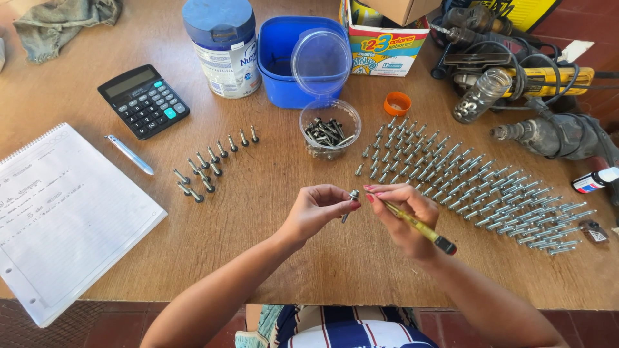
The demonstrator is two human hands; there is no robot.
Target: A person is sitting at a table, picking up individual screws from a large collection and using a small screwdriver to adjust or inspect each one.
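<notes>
Here, a wooden tabletop [284,264] carries a spiral notebook [61,219] at the left, a calculator [143,100] and a blue tub [280,61] farther back. Long rows of screws [477,187] fill the right side, and a smaller group of screws [209,164] lies at the left. Between them stands a clear cup [329,129] of screws. The left hand [316,209] pinches one screw [350,201] above the tabletop. The right hand [403,216], touching that screw's head, grips a yellow brush [419,227].
</notes>
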